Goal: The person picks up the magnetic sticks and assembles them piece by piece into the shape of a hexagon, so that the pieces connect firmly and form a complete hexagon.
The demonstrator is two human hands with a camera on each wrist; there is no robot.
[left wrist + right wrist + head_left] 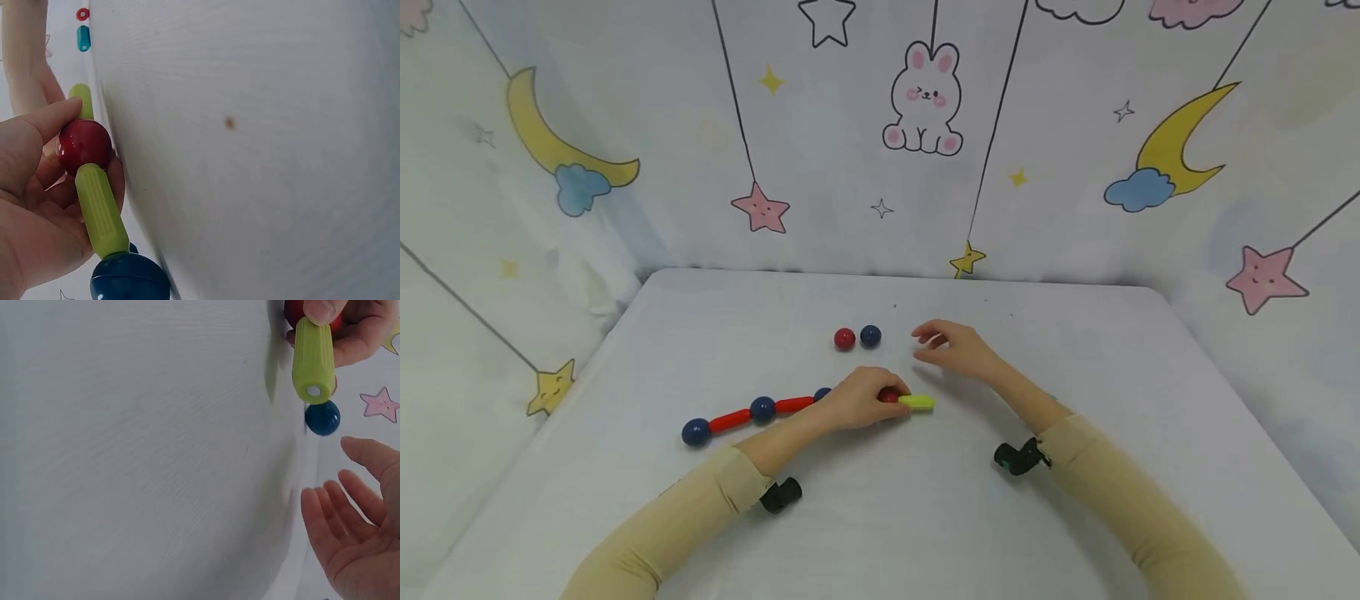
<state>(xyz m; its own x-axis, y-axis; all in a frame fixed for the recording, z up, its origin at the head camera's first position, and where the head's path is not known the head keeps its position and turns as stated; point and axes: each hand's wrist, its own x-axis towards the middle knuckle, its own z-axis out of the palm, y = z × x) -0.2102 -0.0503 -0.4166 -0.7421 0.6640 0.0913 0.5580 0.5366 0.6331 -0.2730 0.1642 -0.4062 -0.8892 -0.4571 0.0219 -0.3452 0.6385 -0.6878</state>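
The chain (752,412) of balls and rods lies on the white table (880,517), running from a blue ball (696,432) at its left end through red rods and a second blue ball to the left hand (857,400). That hand has its fingers curled round a red ball (84,145) at the chain's right end; the left wrist view shows a green rod (100,209) joining this ball to a blue one, and another green rod (917,402) sticking out past the fingers to the right. The right hand (951,343) hovers just beyond, fingers loosely spread and holding nothing, near but apart from the rod's free end. Further back, a loose red ball (845,338) and a loose blue ball (870,336) sit side by side, touching or nearly so.

Judging by this, the step is adding a ball to the free end. It would go best with the left hand pinning the chain flat while the right takes one loose ball and meets the rod's tip squarely.
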